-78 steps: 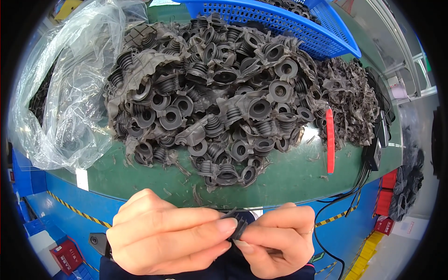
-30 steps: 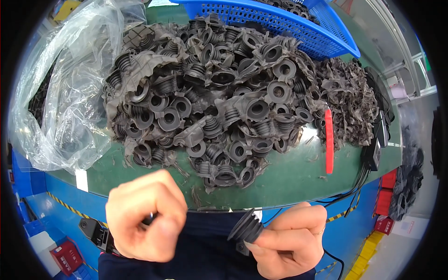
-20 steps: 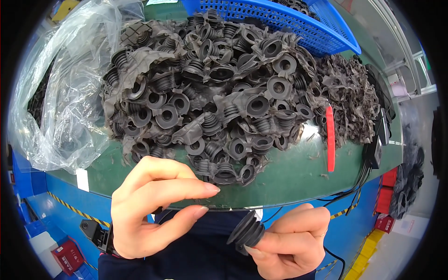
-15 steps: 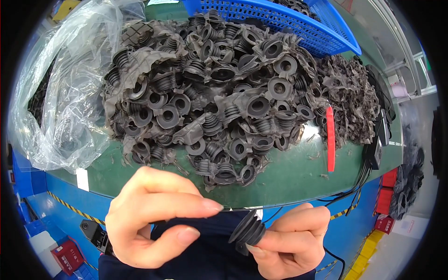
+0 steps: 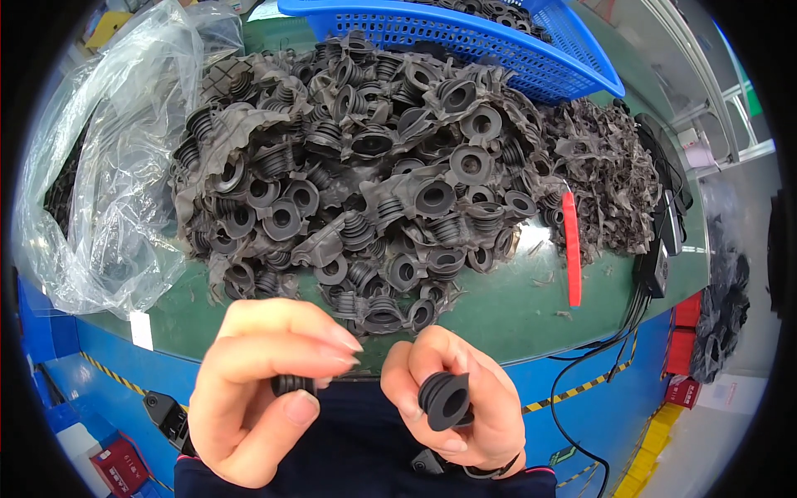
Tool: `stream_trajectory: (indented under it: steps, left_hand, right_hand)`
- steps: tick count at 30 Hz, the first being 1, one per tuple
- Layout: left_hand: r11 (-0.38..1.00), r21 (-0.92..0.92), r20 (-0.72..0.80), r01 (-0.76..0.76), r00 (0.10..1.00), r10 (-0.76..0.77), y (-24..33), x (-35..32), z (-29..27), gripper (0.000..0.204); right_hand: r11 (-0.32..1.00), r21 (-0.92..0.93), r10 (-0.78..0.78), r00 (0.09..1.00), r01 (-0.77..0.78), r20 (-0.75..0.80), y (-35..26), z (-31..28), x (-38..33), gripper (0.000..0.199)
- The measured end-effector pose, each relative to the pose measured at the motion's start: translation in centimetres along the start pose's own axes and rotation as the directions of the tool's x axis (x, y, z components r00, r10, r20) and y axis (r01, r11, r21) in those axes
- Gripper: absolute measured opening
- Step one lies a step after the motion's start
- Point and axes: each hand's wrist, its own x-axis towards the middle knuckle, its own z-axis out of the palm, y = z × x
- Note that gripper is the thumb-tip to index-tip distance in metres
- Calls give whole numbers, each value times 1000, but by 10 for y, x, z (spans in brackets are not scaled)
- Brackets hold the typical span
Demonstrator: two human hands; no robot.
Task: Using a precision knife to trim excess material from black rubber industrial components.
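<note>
My right hand (image 5: pixel 465 407) is closed around a black ribbed rubber bellows (image 5: pixel 446 400), whose round open mouth faces up toward me. To its left, my left hand (image 5: pixel 257 390) has its fingers curled round another small black ribbed bellows (image 5: pixel 292 384); most of that piece is hidden by the thumb and fingers. Both hands are just off the near table edge. Beyond them lies a large heap of black rubber bellows (image 5: pixel 357 232), many still joined by thin torn sheets of rubber.
A red strip-like tool (image 5: pixel 572 249) lies right of the heap, beside a pile of rubber scraps (image 5: pixel 602 178). At the back stands a blue perforated basket (image 5: pixel 465 41) with more parts. A clear plastic bag (image 5: pixel 124 166) covers the left side; black cables (image 5: pixel 635 311) hang at the right.
My right hand has moved left and up, turning its bellows so the mouth shows. A ribbed bellows now shows in my left hand, where a gap was before. The view has shifted slightly.
</note>
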Motion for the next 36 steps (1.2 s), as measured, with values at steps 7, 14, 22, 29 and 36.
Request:
stream_trajectory:
  steps: [7, 14, 22, 29, 36]
  left_hand:
    - [943, 108, 164, -314, 941, 295, -2, 5, -5, 74]
    - [904, 199, 304, -377, 901, 309, 1, 11, 2, 78]
    - [895, 276, 194, -351, 932, 306, -3, 4, -8, 73]
    - [990, 125, -245, -67, 965, 96, -15, -6, -15, 34]
    - [987, 153, -171, -53, 982, 79, -14, -13, -18, 28]
  right_hand:
    - [998, -7, 70, 998, -70, -8, -4, -1, 1, 30]
    - [987, -56, 133, 964, -149, -230, 3, 3, 8, 42]
    - [987, -14, 158, 976, -161, -149, 1, 5, 9, 50]
    - [997, -33, 75, 996, -76, -45, -10, 8, 10, 49]
    - [996, -43, 81, 996, -82, -32, -8, 26, 10, 50]
